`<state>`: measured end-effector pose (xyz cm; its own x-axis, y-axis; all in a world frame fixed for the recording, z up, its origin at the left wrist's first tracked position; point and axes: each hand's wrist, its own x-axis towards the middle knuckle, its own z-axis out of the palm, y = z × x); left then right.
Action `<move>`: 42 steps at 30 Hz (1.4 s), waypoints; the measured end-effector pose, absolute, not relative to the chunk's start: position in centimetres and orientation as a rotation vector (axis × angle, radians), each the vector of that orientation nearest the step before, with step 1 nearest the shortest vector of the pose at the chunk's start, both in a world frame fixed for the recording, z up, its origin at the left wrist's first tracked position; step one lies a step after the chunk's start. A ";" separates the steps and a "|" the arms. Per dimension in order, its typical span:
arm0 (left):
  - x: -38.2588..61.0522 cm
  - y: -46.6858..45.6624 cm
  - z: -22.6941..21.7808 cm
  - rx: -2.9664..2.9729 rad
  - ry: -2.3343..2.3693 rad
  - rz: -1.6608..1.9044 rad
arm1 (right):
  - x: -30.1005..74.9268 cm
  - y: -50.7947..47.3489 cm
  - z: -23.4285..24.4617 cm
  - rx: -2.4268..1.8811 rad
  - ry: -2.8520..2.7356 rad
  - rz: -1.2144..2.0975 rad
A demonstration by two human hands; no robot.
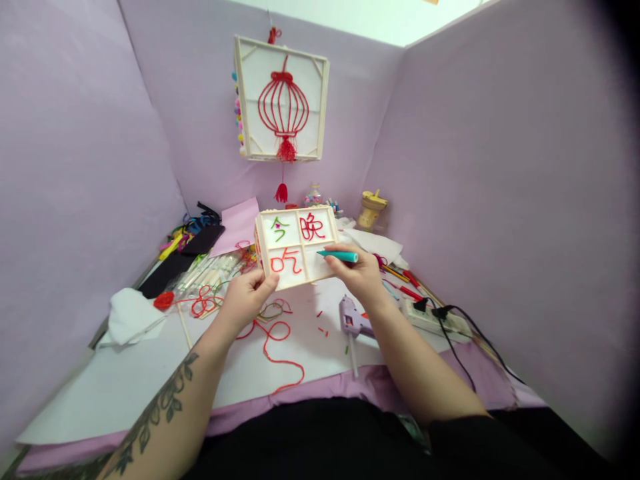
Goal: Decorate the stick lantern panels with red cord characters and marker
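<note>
My left hand (249,297) grips the lower left corner of a wooden-framed panel (309,288), holding it tilted up above the table. Cross strips split its white face into quarters. A green character (279,230), a dark red character (313,228) and an orange-red character (286,261) fill three of them; the lower right quarter is plain white. In my right hand (357,273) is a teal marker (343,256), pinched by the fingers, its tip pointing left over that lower right quarter. Whether the tip touches the surface I cannot tell.
A lilac glue gun (354,319) lies beneath my right forearm. Red yarn (285,360) trails across the white tabletop (200,387). A power strip (440,320) with black cords stands at right, a drink cup (372,210) behind. A boxy lantern (283,100) hangs above. Lilac walls enclose the table.
</note>
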<state>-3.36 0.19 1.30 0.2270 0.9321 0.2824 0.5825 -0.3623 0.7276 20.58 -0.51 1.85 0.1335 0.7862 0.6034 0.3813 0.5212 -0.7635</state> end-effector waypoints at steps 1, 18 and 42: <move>-3.4 0.2 1.3 2.029 1.387 0.975 | 20.5 -0.5 1.9 -1.060 -1.480 0.383; -3.2 0.1 1.4 2.008 1.367 0.975 | 20.7 -0.3 1.8 -1.136 -1.554 0.383; -3.1 0.1 1.3 2.002 1.377 0.977 | 21.4 -0.4 2.1 -1.052 -1.564 0.533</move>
<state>-3.14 0.13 1.25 0.2243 0.9365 0.2697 0.5643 -0.3504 0.7475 21.38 -0.37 2.10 0.0187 0.8428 0.5379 0.3391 0.5008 -0.7964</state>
